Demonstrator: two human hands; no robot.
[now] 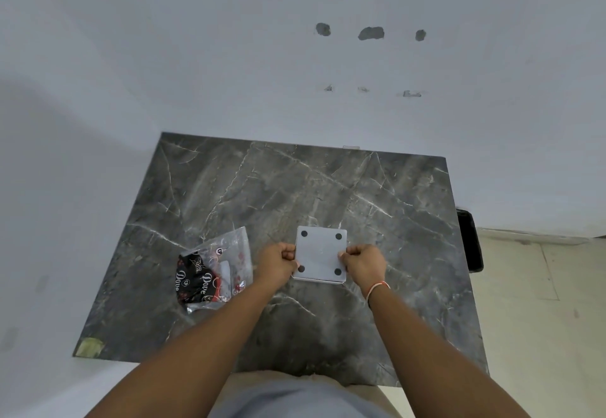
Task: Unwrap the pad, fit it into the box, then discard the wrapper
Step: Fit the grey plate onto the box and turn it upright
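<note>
From the head camera, both hands meet over the middle of the dark marbled desk [328,188], toward its near edge. The left hand [278,263] and the right hand [362,263] each have a closed grip on opposite side edges of a flat white square with four black dots at its corners [319,253]; whether this is the pad or the box I cannot tell. Holding it by two edges, face up, likely keeps it level and steady. A clear printed wrapper [218,270] lies on the desk just left of the left hand, toward the near-left corner, with something dark inside. A black bin [470,240] stands past the desk's right edge, probably where the wrapper is meant to go.
</note>
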